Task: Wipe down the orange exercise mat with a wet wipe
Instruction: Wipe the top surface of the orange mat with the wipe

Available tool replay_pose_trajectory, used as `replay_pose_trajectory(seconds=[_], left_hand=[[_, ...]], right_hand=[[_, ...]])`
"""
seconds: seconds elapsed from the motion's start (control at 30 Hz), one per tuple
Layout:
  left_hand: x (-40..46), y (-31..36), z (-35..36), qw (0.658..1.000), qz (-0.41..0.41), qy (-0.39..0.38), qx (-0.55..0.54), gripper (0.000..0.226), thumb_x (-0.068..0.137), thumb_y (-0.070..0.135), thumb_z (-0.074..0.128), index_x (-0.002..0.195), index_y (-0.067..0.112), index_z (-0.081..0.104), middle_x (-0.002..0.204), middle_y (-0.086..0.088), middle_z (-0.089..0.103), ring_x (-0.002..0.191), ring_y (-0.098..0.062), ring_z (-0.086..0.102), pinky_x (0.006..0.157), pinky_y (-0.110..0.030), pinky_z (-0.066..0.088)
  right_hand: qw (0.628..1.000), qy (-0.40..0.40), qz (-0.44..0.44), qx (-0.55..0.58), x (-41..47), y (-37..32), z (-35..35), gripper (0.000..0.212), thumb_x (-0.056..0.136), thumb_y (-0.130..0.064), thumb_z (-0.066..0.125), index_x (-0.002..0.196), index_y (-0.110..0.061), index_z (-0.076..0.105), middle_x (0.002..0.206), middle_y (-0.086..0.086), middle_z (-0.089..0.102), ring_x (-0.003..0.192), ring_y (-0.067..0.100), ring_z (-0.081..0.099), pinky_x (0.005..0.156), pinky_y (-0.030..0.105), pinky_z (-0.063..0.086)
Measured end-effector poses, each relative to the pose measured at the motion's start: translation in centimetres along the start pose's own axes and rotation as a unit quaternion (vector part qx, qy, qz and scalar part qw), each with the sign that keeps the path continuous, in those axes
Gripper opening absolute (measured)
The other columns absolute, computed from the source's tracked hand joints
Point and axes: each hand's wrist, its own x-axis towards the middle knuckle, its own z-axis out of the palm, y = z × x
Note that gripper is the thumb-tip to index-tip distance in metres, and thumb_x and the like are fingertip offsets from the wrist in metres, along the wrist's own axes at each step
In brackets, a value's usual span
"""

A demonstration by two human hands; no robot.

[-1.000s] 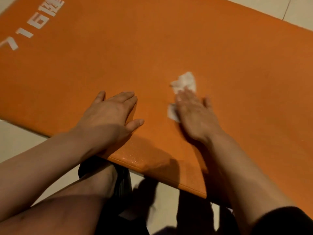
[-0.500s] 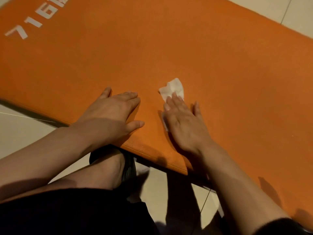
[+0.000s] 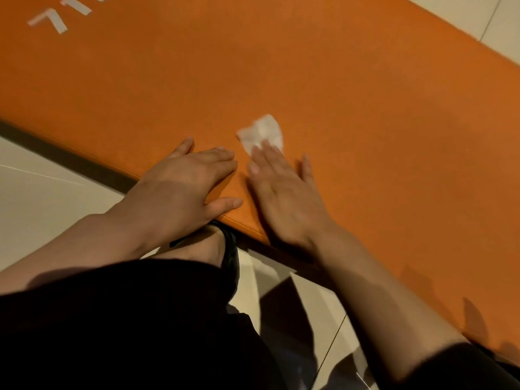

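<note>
The orange exercise mat lies on the floor and fills most of the view, with white printed characters at its top left. My right hand lies flat on the mat near its front edge, fingers straight, pressing a crumpled white wet wipe that sticks out beyond the fingertips. My left hand rests flat on the mat's front edge just left of the right hand, fingers straight, holding nothing.
Pale floor tiles run along the mat's near side and at the top right corner. My knee in dark clothing and a foot in a black shoe sit just below the mat's edge.
My right hand has slid the wipe leftward and nearer the front edge, close beside my left hand. The view has shifted, so the printed characters sit higher in the frame.
</note>
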Motion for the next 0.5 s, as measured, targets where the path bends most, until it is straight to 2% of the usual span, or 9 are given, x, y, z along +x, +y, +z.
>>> replay_pose_trajectory(seconds=[0.13, 0.2, 0.3, 0.37, 0.43, 0.5], left_hand=[[-0.3, -0.4, 0.2, 1.0, 0.018, 0.017, 0.008, 0.065, 0.086, 0.047, 0.061, 0.141, 0.015, 0.047, 0.152, -0.001, 0.038, 0.142, -0.009, 0.028, 0.115, -0.028, 0.001], [-0.4, -0.5, 0.3, 1.0, 0.022, 0.018, 0.011, 0.065, 0.086, 0.047, 0.062, 0.14, 0.015, 0.049, 0.15, -0.001, 0.04, 0.141, -0.009, 0.03, 0.116, -0.029, 0.003], [-0.6, -0.6, 0.4, 1.0, 0.018, 0.017, 0.009, 0.058, 0.09, 0.042, 0.058, 0.141, 0.017, 0.047, 0.151, 0.0, 0.04, 0.141, -0.008, 0.03, 0.115, -0.029, 0.002], [-0.7, -0.7, 0.4, 0.999, 0.025, 0.035, -0.002, 0.047, 0.093, 0.028, 0.055, 0.139, 0.017, 0.05, 0.147, -0.003, 0.044, 0.139, -0.01, 0.036, 0.115, -0.031, 0.005], [-1.0, -1.1, 0.5, 0.999, 0.028, 0.045, 0.01, 0.043, 0.093, 0.021, 0.053, 0.135, 0.015, 0.054, 0.143, -0.005, 0.049, 0.135, -0.014, 0.042, 0.115, -0.034, 0.01], [-1.3, -1.6, 0.7, 0.998, 0.038, 0.038, 0.027, 0.043, 0.093, 0.023, 0.055, 0.135, 0.013, 0.055, 0.144, -0.005, 0.049, 0.136, -0.014, 0.041, 0.115, -0.037, 0.012]], right_hand=[[0.987, 0.061, 0.145, 0.02, -6.0, 3.6, 0.8, 0.074, 0.089, -0.06, -0.008, 0.155, -0.028, 0.002, 0.161, -0.012, -0.01, 0.143, -0.005, -0.016, 0.114, 0.031, -0.024], [0.983, 0.05, 0.174, 0.039, -5.9, 2.3, 1.4, 0.072, 0.094, -0.059, -0.006, 0.155, -0.023, 0.001, 0.162, -0.007, -0.012, 0.144, 0.0, -0.018, 0.114, 0.029, -0.024], [0.994, 0.03, 0.096, 0.039, -2.8, -1.8, 2.1, 0.064, 0.1, -0.05, 0.001, 0.156, -0.019, 0.001, 0.162, -0.004, -0.012, 0.146, 0.004, -0.018, 0.114, 0.032, -0.024], [0.998, 0.023, 0.032, 0.043, -1.6, -4.1, 2.3, 0.063, 0.1, -0.05, 0.001, 0.156, -0.02, 0.001, 0.162, -0.005, -0.012, 0.145, 0.003, -0.019, 0.115, 0.034, -0.023], [0.999, 0.009, -0.006, 0.036, -2.7, -4.2, 2.5, 0.065, 0.098, -0.054, -0.003, 0.155, -0.022, -0.002, 0.161, -0.008, -0.016, 0.143, -0.001, -0.022, 0.115, 0.033, -0.023], [1.0, 0.019, -0.003, 0.017, -5.3, -2.6, 2.7, 0.07, 0.092, -0.058, -0.011, 0.155, -0.027, -0.004, 0.16, -0.014, -0.017, 0.14, -0.008, -0.024, 0.114, 0.031, -0.024]])
